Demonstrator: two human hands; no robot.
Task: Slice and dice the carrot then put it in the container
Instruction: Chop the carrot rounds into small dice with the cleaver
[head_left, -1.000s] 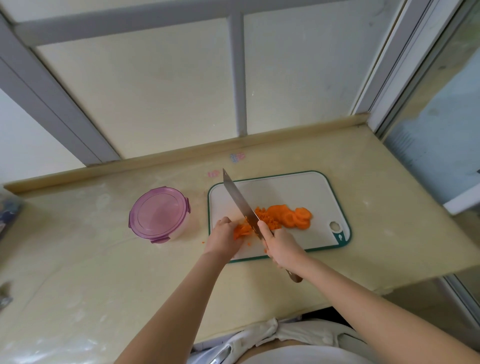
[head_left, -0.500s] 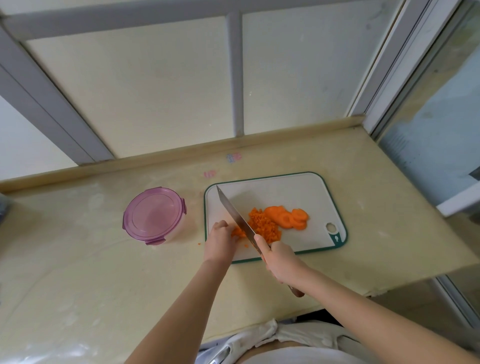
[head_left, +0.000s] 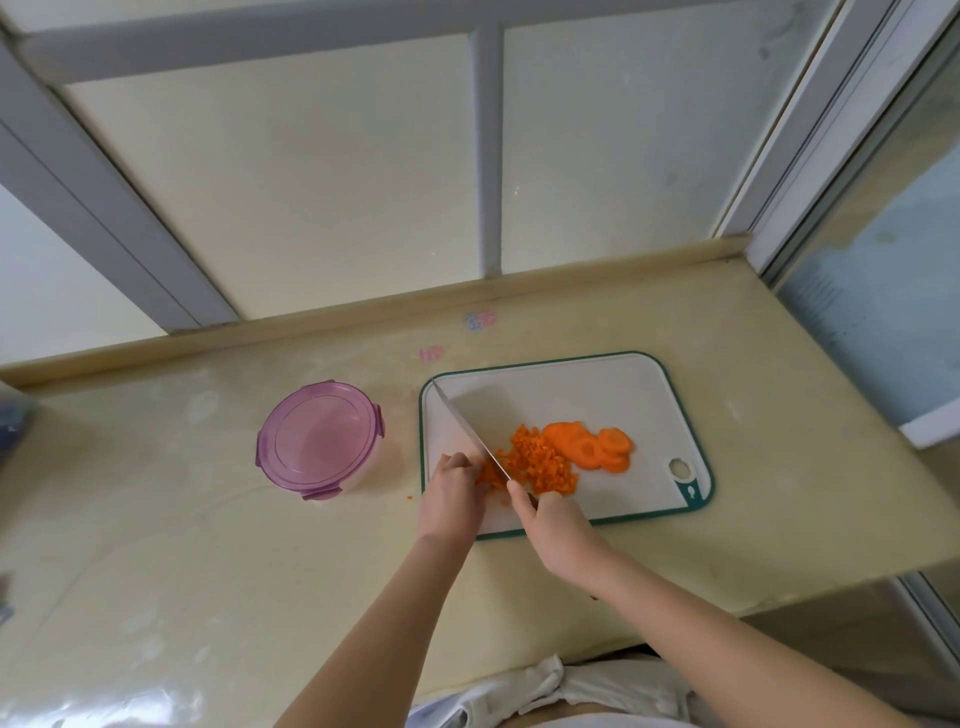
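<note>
- One container (head_left: 321, 440), round, with its purple lid clipped on, stands on the surface (head_left: 156, 519) to the left of the cutting board (head_left: 597, 384).
- Single stray carrot bit (head_left: 410, 497) lies on the surface between the container and the board.
- Left hand (head_left: 451, 499): fingers curled, knuckles toward the blade, tips bearing down on a small carrot clump (head_left: 485, 475) at the board's near left part.
- Knife (head_left: 470, 434): the blade runs diagonally from the board's far left corner toward the person, its edge down at the clump.
- Right hand (head_left: 558, 525): wrapped round the handle, which it hides, with one finger laid forward onto the back of the blade.
- Diced carrot (head_left: 540, 460) is heaped just right of the blade. Round carrot slices (head_left: 592, 447) overlap at the heap's right side, not yet cut down.
- Judged step: dicing, partly done, with nothing yet in the container.
- Next move, as I read it: work the clump under the blade with the left fingertips tucked back, then draw the slices in. The blade sits close to those knuckles.
- Hindrance: the lid must come off before loading.
- Also noted: two small stickers (head_left: 480, 319) on the surface beyond the board, and a window frame behind.
</note>
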